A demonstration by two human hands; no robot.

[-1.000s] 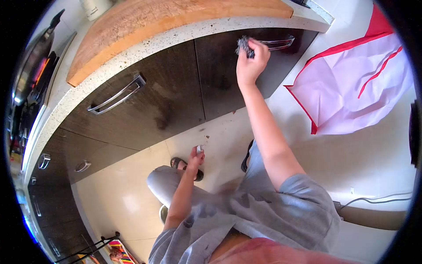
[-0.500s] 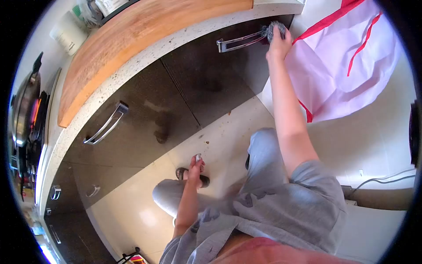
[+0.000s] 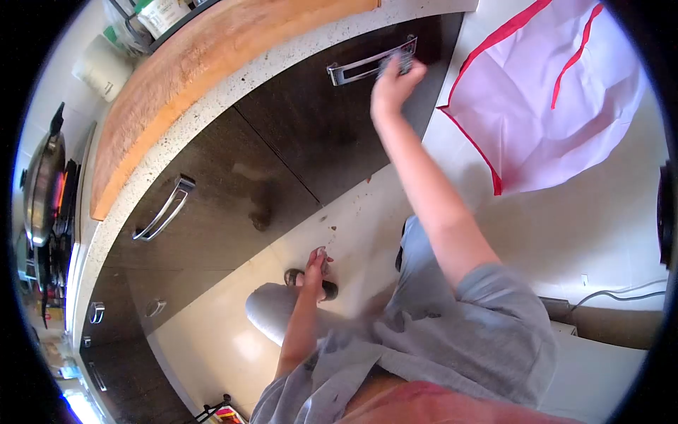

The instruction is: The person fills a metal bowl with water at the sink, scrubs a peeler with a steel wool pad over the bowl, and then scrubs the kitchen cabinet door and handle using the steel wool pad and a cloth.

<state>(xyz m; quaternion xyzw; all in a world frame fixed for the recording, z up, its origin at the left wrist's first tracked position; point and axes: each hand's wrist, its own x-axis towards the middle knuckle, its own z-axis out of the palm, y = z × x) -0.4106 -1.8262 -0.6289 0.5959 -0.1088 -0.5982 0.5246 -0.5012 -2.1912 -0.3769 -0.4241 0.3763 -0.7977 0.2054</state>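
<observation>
My right hand (image 3: pixel 395 86) is wrapped round a grey steel-wool scrubber (image 3: pixel 400 62), held against or just over the metal handle (image 3: pixel 353 73) of the dark cabinet door (image 3: pixel 318 120) at the upper right. Motion slightly blurs this hand. Low over the floor, near my sandalled foot, my left hand (image 3: pixel 316 264) is closed on a small whitish object (image 3: pixel 321 252) that is too small to identify. A second handle (image 3: pixel 166 210) sits on the cabinet door to the left.
Above the cabinets runs a speckled counter edge (image 3: pixel 261 69) with a thick wooden board (image 3: pixel 191 78). A white bag with red trim (image 3: pixel 544 106) hangs at the right. Dark crumbs lie on the tiled floor (image 3: pixel 212 318). A pan (image 3: pixel 44 191) stands at the far left.
My right hand went right along the handle to its far end, then came back left with the scrubber. My left hand stays low with its small object. The view has shifted.
</observation>
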